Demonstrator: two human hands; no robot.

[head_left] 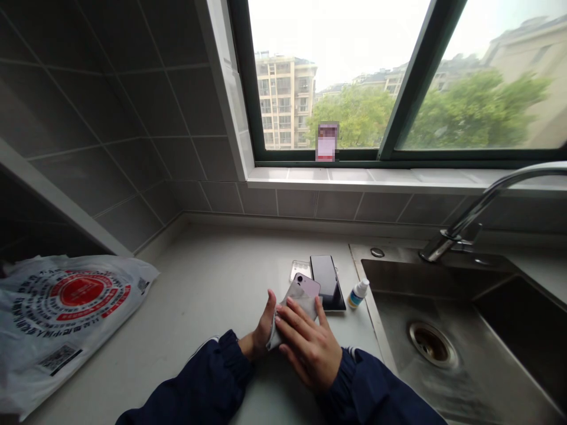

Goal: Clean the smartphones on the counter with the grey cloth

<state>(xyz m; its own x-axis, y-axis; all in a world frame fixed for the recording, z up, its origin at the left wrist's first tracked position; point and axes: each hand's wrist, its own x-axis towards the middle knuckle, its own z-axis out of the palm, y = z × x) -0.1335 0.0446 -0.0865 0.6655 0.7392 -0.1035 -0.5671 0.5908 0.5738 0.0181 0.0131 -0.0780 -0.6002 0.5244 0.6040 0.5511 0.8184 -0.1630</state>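
Note:
A light pinkish-lilac smartphone [310, 285] is tilted above the counter, its back with the camera lenses facing up. My left hand [262, 332] supports it from the left, thumb raised along the edge; the other left fingers are hidden beneath. Over the phone's lower part lies a grey cloth [275, 337]. My right hand [308, 345] presses this cloth against the phone's back with its fingers laid across it. Just beyond are a clear phone case [300, 270] and a dark-screened tablet-like device [326, 277], both flat on the counter. A small white bottle [358, 293] with a coloured label stands right of them.
The steel sink [447, 313] with its drain and a chrome faucet [460, 218] is on the right. At left, a white plastic bag [66, 319] with red and black print rests on the pale counter [199, 283]. A tiled wall and window [319, 77] bound the back.

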